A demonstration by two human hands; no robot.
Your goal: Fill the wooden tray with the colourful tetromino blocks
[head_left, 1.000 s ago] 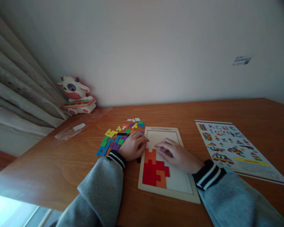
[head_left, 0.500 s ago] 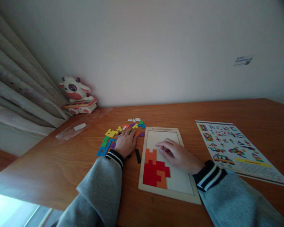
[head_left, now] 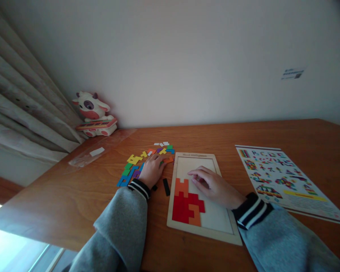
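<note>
My left hand [head_left: 152, 169] lies over a spread of coloured wooden puzzle pieces, its fingers stretched out. Its fingertips are beside an orange piece [head_left: 168, 160] and appear to touch it. A black bar-shaped piece [head_left: 166, 187] lies between this hand and the wooden puzzle board [head_left: 204, 235]. Red pieces [head_left: 182, 207] and orange pieces [head_left: 181, 187] fill the board's lower left. Above the board's middle is my right hand [head_left: 208, 185], loosely curled, with thumb and index finger apart and nothing visible between them.
Yellow pieces [head_left: 134, 159], blue pieces [head_left: 127, 178] and white pieces [head_left: 161, 144] lie around my left hand. A printed pattern sheet [head_left: 289, 181] is on the right. A toy cow with a keyboard [head_left: 96, 115] sits at the back left, near a clear plastic bag [head_left: 82, 160].
My left fingers have shifted slightly, and the orange piece by them has moved right, largely covering a purple piece. My right hand has stayed above the board.
</note>
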